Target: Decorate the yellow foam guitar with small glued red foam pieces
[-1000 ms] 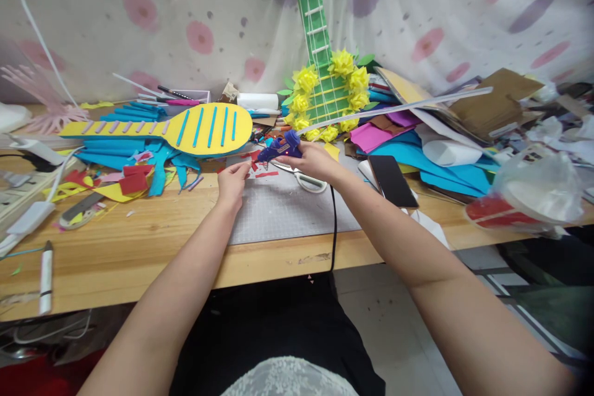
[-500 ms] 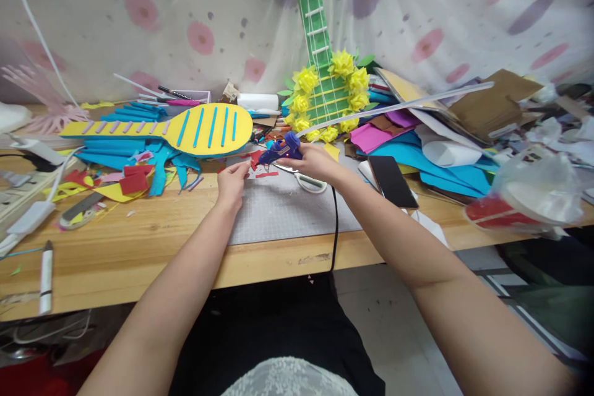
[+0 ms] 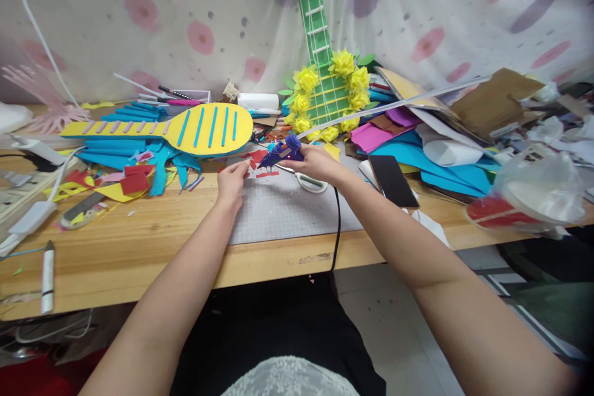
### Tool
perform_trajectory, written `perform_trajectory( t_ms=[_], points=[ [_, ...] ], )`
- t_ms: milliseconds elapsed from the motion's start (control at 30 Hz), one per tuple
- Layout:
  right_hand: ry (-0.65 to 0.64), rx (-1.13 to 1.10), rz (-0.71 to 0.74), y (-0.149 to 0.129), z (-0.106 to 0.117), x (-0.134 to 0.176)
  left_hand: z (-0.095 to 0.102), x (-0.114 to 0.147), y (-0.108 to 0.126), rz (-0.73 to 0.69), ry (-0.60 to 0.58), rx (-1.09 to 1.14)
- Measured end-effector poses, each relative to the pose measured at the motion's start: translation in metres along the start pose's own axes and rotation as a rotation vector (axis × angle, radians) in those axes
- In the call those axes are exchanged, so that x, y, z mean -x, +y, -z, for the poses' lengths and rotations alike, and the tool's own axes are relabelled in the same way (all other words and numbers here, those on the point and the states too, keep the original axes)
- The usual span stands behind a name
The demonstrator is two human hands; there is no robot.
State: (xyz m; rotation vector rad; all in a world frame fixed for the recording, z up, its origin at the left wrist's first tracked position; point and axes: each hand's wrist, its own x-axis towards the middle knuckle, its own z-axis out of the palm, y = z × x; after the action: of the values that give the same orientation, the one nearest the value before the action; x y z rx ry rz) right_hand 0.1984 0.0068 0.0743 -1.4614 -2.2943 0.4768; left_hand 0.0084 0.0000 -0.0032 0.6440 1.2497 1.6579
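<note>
Glue gun (image 3: 284,149) tipped nozzle-down since earlier, gripped by the right hand (image 3: 318,162), which partly hid the scissors (image 3: 315,190). Left hand (image 3: 231,184) pinched, apparently, red paper (image 3: 253,164).

Finding passage over bare worktop (image 3: 153,229) between white marker (image 3: 47,281) and left hand (image 3: 232,182). Seeing low, flat room across near half of grey cutting mat (image 3: 283,216); meeting black cord (image 3: 338,223) at its right, draping over front edge. Running into scissors (image 3: 312,183) just below right hand (image 3: 321,162). Noting blue glue gun (image 3: 286,150) narrowing gap between hands, plus long clear stick (image 3: 394,103) slanting up rightward, barring reach toward green guitar (image 3: 325,90). Finding yellow paper instrument (image 3: 204,127) blocking back left. Hitting phone (image 3: 394,181), blue sheets (image 3: 427,170) and bagged cup (image 3: 510,207) on right.
</note>
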Motion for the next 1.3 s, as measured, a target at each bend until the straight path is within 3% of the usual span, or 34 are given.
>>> perform_trajectory(
  t_ms=[200,433,500,667,867,1000,1100,1300],
  points=[
    [0.059,-0.043,-0.091,0.017,0.007,0.005,-0.001,0.002,0.006,0.052,0.015,0.043],
    [0.412,-0.100,-0.385,0.085,0.013,0.020,-0.001,0.002,0.007,0.079,0.041,0.077],
    [0.442,-0.052,-0.505,0.102,0.013,0.027,-0.001,0.001,0.005,0.075,0.038,0.079],
    [0.394,0.011,-0.629,0.123,0.006,0.043,0.000,0.000,0.004,0.064,0.030,0.065],
    [0.221,0.160,-0.679,0.118,-0.002,0.045,0.000,0.001,0.005,0.056,0.012,0.062],
    [0.111,0.388,-0.628,0.110,0.002,0.046,0.000,0.001,0.003,0.038,0.001,0.033],
    [0.065,0.504,-0.688,0.106,0.007,0.051,0.001,0.000,0.001,0.025,0.001,0.026],
    [-0.062,0.563,-0.751,0.093,0.022,0.060,0.000,0.001,0.001,0.049,0.012,0.056]
  ],
)
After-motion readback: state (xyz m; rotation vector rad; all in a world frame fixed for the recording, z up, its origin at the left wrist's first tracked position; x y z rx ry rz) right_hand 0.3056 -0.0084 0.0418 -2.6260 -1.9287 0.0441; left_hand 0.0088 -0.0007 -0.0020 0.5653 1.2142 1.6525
